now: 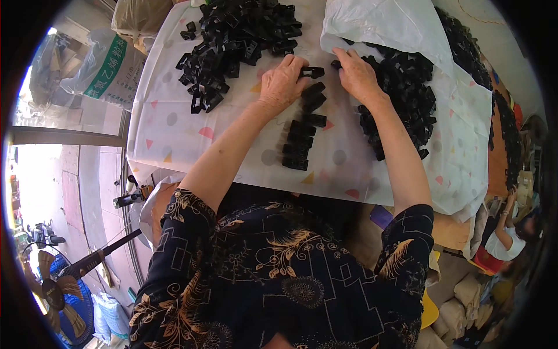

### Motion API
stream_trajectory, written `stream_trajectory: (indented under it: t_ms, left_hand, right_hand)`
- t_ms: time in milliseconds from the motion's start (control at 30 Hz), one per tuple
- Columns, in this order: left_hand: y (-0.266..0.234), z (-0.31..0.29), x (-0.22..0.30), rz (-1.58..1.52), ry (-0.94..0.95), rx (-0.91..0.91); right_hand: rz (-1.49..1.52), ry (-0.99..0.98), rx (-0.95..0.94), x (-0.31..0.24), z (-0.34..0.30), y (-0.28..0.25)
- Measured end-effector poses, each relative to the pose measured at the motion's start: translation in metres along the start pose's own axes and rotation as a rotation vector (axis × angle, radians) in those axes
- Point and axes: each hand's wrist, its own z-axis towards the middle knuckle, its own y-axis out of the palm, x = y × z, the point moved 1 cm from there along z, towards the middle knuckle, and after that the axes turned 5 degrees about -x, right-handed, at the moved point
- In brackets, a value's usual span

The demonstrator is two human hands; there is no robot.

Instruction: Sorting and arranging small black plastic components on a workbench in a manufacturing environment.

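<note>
My left hand [283, 83] has its thumb and fingers closed on a small black plastic part [314, 72], at the far end of a row of similar black parts [300, 138] in the middle of the table. Opposite it, my right hand [358, 76] pinches another black part [336, 64], mostly covered by the fingers. Left of my hands lies a large heap of loose black parts [238, 43]. A second heap [407, 87] spreads at the mouth of a white sack [383, 23], beside and partly behind my right forearm.
A pale tablecloth [221, 152] with coloured shapes covers the table. Filled plastic bags [110, 70] stand beyond its left edge, and a fan [55, 294] is at the lower left. At the far right, another person [505, 241] sits near more black parts [505, 139].
</note>
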Motion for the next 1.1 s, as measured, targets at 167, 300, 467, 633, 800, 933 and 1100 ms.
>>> stream_trajectory:
  t_ms: [167, 300, 467, 633, 800, 933, 1100]
  left_hand:
    - [0.001, 0.007, -0.005, 0.051, 0.000, -0.057]
    - [-0.002, 0.009, -0.004, 0.059, -0.002, -0.088]
    - [-0.003, 0.007, -0.003, 0.040, -0.006, -0.078]
    - [-0.004, 0.007, -0.001, 0.017, -0.018, -0.095]
    - [-0.007, 0.008, -0.003, -0.003, -0.019, -0.106]
    - [-0.006, 0.010, -0.007, -0.025, -0.015, -0.135]
    - [-0.004, 0.009, -0.010, -0.025, -0.002, -0.135]
  right_hand:
    - [0.531, 0.146, -0.039, -0.004, -0.004, -0.017]
    - [0.824, 0.209, -0.017, -0.016, -0.007, -0.008]
    - [0.672, 0.062, -0.062, -0.029, -0.009, -0.004]
    - [0.589, -0.122, 0.094, -0.025, -0.007, 0.007]
    - [0.330, -0.315, 0.099, -0.026, -0.003, 0.004]
    - [0.316, -0.341, 0.058, -0.025, -0.001, 0.003]
    - [0.529, -0.251, -0.065, -0.023, 0.002, -0.003]
